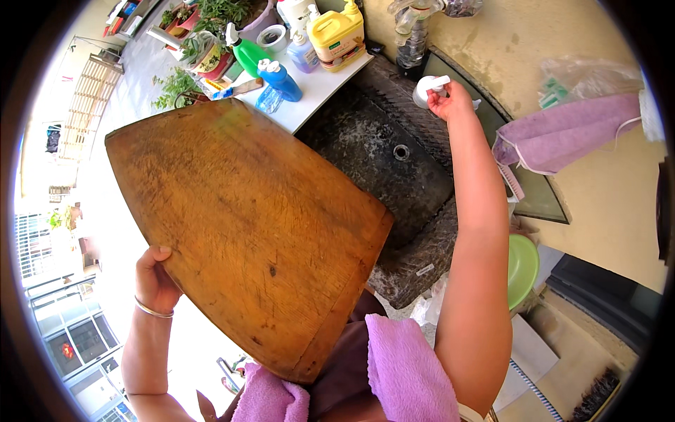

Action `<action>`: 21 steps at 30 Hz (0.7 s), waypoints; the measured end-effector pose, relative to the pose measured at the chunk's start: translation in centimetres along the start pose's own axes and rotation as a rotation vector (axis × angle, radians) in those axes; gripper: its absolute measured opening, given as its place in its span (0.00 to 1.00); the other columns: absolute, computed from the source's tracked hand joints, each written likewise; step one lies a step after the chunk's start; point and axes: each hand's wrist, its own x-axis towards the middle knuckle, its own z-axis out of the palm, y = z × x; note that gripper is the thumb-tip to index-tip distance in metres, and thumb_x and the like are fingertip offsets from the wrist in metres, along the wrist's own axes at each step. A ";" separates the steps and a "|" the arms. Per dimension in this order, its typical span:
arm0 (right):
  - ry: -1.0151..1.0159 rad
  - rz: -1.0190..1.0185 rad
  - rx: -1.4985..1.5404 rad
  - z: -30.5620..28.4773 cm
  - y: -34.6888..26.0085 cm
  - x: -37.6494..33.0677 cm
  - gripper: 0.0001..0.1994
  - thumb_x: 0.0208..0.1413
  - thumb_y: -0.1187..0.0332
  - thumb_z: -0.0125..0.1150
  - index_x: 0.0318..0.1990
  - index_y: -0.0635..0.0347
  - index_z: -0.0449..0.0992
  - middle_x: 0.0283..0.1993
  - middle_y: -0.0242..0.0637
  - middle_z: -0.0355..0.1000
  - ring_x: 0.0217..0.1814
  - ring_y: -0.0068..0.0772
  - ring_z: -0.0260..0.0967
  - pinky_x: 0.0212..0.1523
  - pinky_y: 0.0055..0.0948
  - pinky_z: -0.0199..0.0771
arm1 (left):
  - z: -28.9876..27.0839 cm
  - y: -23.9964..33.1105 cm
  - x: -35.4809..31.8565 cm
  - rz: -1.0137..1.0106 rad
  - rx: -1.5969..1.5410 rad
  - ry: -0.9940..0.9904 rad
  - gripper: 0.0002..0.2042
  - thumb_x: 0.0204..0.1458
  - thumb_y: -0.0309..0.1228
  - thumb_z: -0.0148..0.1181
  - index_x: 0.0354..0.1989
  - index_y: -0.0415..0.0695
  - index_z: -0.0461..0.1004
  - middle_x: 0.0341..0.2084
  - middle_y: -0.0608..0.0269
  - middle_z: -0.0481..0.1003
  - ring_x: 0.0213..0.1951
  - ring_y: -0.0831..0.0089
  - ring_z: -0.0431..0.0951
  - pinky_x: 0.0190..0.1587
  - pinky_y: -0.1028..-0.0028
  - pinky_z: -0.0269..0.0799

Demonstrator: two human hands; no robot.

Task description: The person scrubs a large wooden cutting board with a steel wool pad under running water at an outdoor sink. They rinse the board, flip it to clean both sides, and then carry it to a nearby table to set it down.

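Observation:
A large brown wooden board [253, 211], worn and scratched, is held up tilted in front of me, its right edge reaching over the dark stone sink [415, 186]. My left hand [157, 281], with a bangle at the wrist, grips the board's left edge, thumb on the face and the other fingers hidden behind. At the sink's far right rim, my right hand [451, 102] has its fingers closed on a white rounded fitting with a lever-like handle [426, 90], which looks like a tap. No water shows. The drain [401, 152] is visible in the sink.
On the white counter [309, 105] stand a yellow jug [337, 39], a green spray bottle [246, 55] and blue bottles [281, 81]. Potted plants sit beyond. A purple cloth [569, 133] hangs on the right wall, above a green basin [522, 271]. Purple towel [408, 366] lies over my lap.

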 end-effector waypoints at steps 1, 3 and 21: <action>-0.003 0.019 0.057 -0.5 -0.9 1.9 0.15 0.59 0.65 0.53 0.51 0.60 0.69 0.45 0.56 0.67 0.40 0.40 0.69 0.38 0.34 0.73 | 0.1 0.0 0.0 0.000 -0.002 -0.002 0.28 0.45 0.26 0.50 0.59 0.30 0.59 0.53 0.45 0.70 0.53 0.53 0.73 0.57 0.56 0.70; 0.056 0.108 0.152 -2.3 -2.6 6.2 0.16 0.63 0.65 0.48 0.55 0.62 0.65 0.49 0.59 0.65 0.44 0.43 0.68 0.44 0.38 0.74 | 0.1 0.1 0.1 -0.002 -0.005 -0.005 0.28 0.45 0.26 0.50 0.59 0.30 0.59 0.53 0.45 0.70 0.53 0.54 0.73 0.56 0.56 0.70; -0.314 -0.049 -0.384 -5.0 -2.0 -3.8 0.24 0.54 0.59 0.63 0.57 0.56 0.69 0.52 0.46 0.73 0.53 0.48 0.71 0.55 0.50 0.69 | -2.5 -0.2 0.4 -0.004 0.035 -0.009 0.26 0.51 0.25 0.53 0.60 0.32 0.59 0.54 0.48 0.69 0.55 0.55 0.70 0.60 0.57 0.66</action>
